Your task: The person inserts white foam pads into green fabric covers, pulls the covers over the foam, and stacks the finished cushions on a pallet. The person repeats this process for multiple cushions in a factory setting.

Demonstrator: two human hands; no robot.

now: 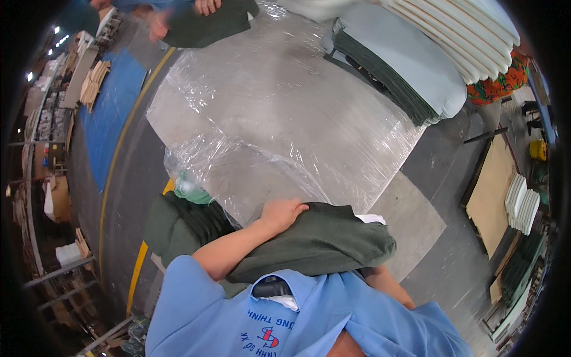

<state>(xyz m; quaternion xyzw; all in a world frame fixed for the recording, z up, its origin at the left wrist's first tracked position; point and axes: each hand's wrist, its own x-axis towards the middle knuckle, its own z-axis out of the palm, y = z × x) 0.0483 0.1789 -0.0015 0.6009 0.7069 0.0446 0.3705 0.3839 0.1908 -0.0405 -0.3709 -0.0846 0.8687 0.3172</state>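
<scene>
At the left, beyond the table's near-left edge, you have a heap of dark green, ribbed-looking folded fabric (178, 226), with crumpled translucent green plastic (191, 189) above it. At the table's far-left edge, a co-worker's hand (208, 6) rests on a dark green flat cloth (217, 30). Between, the broad grey table (309, 101) wears glossy clear film (223, 149), wrinkled toward its left corner and near edge. Your left hand (282, 215) is closed, fingers curled over the upper edge of a dark green, matte, woven-looking fabric piece (315, 241), which lies at the table's near edge against your body, rounded at its right end. The step in hand appears to be handling this piece at its edge; the next move probably calls for a firm left grip and support from below, since the cloth looks limp. A smooth white strip (372, 219) shows at its upper right. Your right forearm (389, 287) passes behind the piece; the hand is hidden, so its opening and hold cannot be told. Along the far-right edge lie a layered dark green stack (386, 77) under a smooth pale grey panel (404, 56) and ridged, rounded white slabs (458, 35).
</scene>
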